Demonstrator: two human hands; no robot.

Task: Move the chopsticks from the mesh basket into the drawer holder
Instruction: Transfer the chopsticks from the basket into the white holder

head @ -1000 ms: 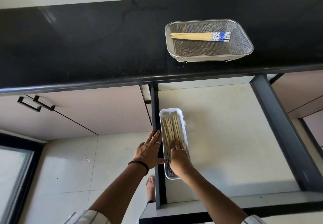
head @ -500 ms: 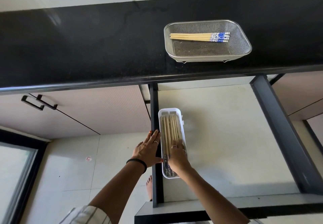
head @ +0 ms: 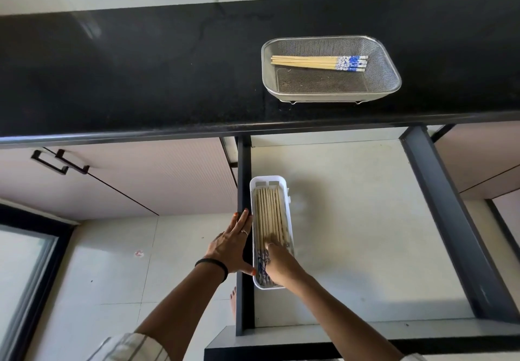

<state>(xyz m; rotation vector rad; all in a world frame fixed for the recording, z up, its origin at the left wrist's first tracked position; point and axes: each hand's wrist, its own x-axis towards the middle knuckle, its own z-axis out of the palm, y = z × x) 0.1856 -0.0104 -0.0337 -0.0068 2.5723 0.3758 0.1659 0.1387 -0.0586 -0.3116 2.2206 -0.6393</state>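
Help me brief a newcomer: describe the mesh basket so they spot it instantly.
Look along the black countertop above the open drawer. The mesh basket, silver and rectangular, sits there alone, holding a few blue-patterned chopsticks; the white holder lies below instead.

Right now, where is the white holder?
In the head view, the white holder sits lower centre in the open drawer, against its left wall, between both hands.

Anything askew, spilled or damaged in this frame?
Nothing stands out. The chopsticks in the white holder lie neatly parallel under the right hand, and the few left in the mesh basket lie bundled together. Nothing has spilled into the drawer.
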